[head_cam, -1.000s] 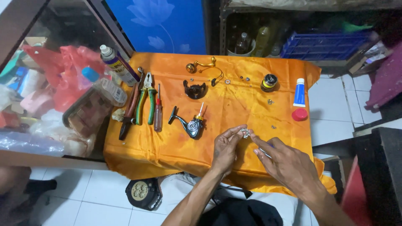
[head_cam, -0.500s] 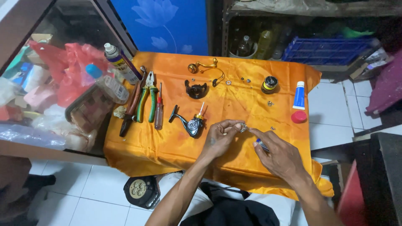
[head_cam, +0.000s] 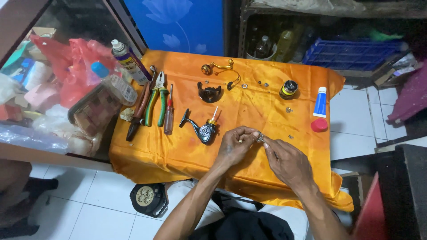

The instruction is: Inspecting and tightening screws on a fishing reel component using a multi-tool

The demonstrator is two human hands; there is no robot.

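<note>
Both hands pinch one small metal part above the orange cloth.

Left hand (head_cam: 235, 146) and right hand (head_cam: 287, 160) meet on the small part (head_cam: 259, 137); the reel body (head_cam: 205, 130) lies just beside, while spool (head_cam: 288, 89), handle (head_cam: 216, 67) and loose washers lie apart, unassembled.

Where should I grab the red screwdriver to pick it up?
Probably by the clear red handle of the screwdriver, coming from above. It lies flat on the orange cloth, thin shaft pointing away, and the handle is its thickest part. The pliers lie close on its left, so pinch across the handle's near end.
</note>
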